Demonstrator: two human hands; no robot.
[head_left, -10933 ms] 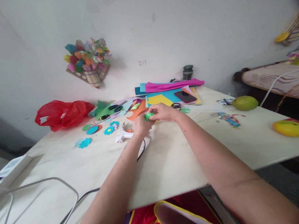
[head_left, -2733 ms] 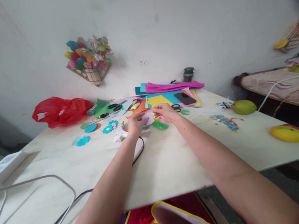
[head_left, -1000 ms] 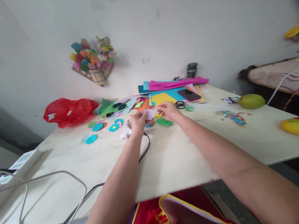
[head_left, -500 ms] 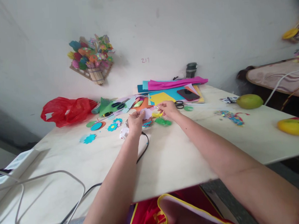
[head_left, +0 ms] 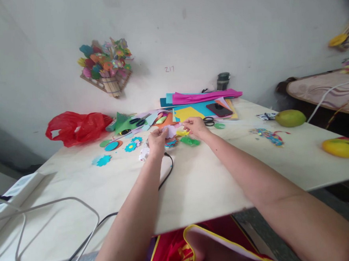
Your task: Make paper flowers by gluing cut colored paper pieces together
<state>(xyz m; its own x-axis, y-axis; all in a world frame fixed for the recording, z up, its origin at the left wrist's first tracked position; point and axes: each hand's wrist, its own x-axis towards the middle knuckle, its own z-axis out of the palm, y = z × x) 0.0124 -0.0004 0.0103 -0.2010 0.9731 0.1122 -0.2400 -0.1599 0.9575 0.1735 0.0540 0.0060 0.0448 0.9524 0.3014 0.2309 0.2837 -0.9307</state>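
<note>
Above the back half of the table, my left hand point(head_left: 156, 143) pinches a lilac flower cutout point(head_left: 171, 131) by its edge. My right hand point(head_left: 196, 127) is closed in a pinch just right of the cutout; whatever lies between its fingertips is too small to make out. Below the hands lie a crumpled green plastic piece point(head_left: 189, 141) and a yellow piece point(head_left: 182, 133). A white device point(head_left: 144, 153) with a black cable point(head_left: 171, 168) is partly hidden by my left hand. Blue flower cutouts point(head_left: 131, 146) lie to the left.
Black-handled scissors point(head_left: 137, 121) and a red plastic bag point(head_left: 76, 128) are at the back left. Coloured sheets point(head_left: 188, 113), a phone point(head_left: 219, 109) and more scissors point(head_left: 208, 121) lie behind the hands. Mangoes point(head_left: 290, 118) sit at right; a power strip point(head_left: 18, 191) stands at left.
The view has shifted very slightly. My right hand's fingertips have moved a touch; both hands otherwise stay in place, the left still on the lilac flower cutout.
</note>
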